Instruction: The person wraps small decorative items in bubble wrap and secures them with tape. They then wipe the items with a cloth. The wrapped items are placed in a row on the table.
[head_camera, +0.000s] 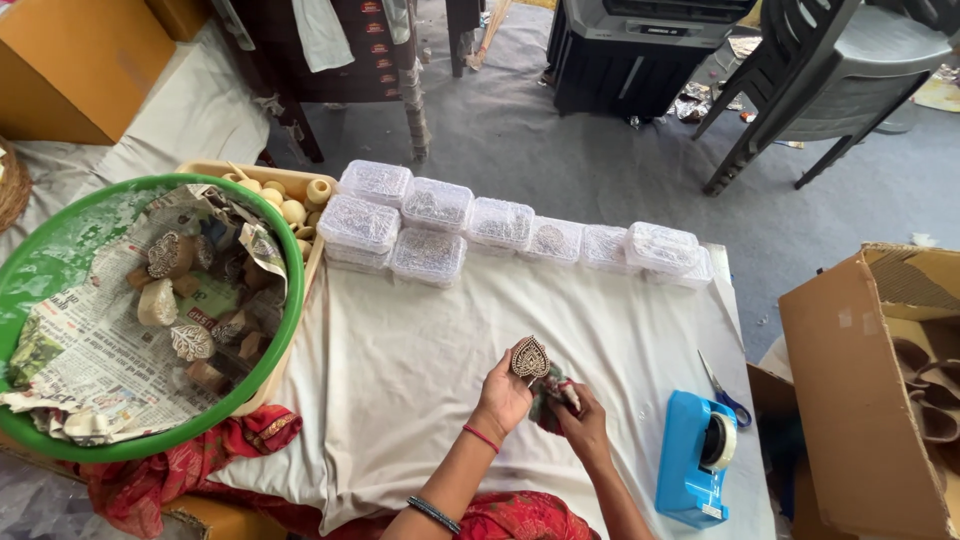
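Head view: taken from above a low table (400, 380) draped in white cloth; entries run near to far.
Left hand: left hand (503, 397) was raised palm-up just right of frame centre, fingers pinched on a carved leaf-shaped wooden block (530, 358), its patterned face toward the camera.
Right hand: right hand (583, 425) sat at 4 o'clock of the block, just beside the left hand, closed around a bunched dark rag (552, 395); rag lay close under the block, contact could not be told.
Wrist: red thread and a dark bangle were on the left forearm.
Tape dispenser: blue tape dispenser (694, 457) lay at 3 o'clock of the hands, near the table's right edge.
Scissors: blue-handled scissors (722, 390) lay just beyond the dispenser.
Green basin: green basin (60, 250) stood at 9 o'clock, lined with newspaper, holding more carved blocks.
Tray: beige tray (290, 180) behind the basin held pale wooden beads.
Boxes: clear lidded boxes (500, 225) were ranked at 12 o'clock along the far table edge, some stacked.
Carton: open cardboard carton (850, 400) stood at far right, off the table.
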